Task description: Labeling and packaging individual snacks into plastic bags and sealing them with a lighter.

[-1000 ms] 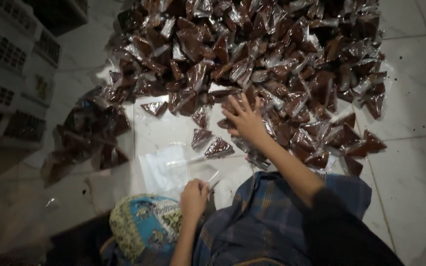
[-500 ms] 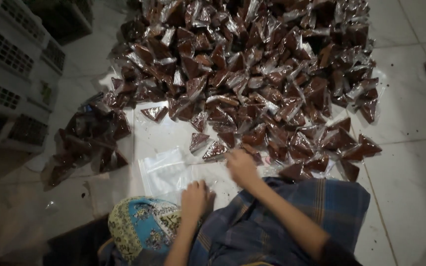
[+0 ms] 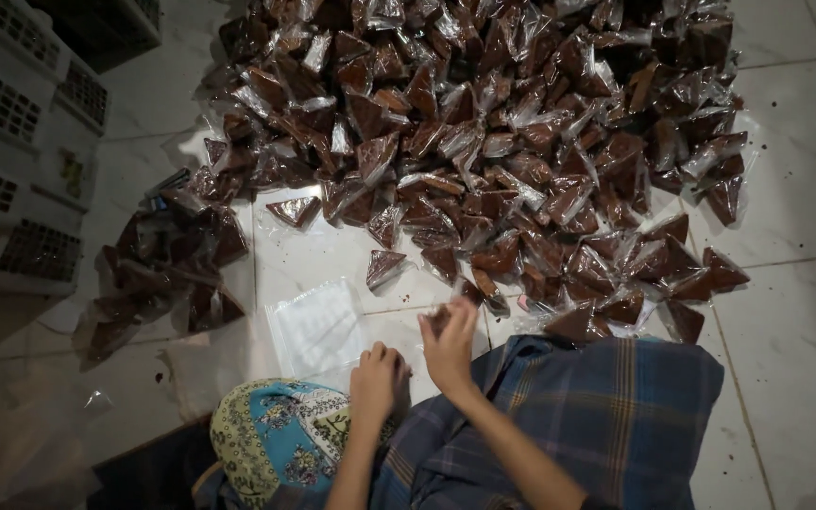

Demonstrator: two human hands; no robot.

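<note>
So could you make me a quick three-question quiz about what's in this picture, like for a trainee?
1. True or false: the brown triangular packets lie heaped on a tiled floor.
2. Which hand is closed into a fist near the stack of empty clear bags: A) left hand, B) right hand?
3. What sits at the left edge of the view: A) white slotted crates, B) a metal sink?

Key: 1 true; 2 A; 3 A.
</note>
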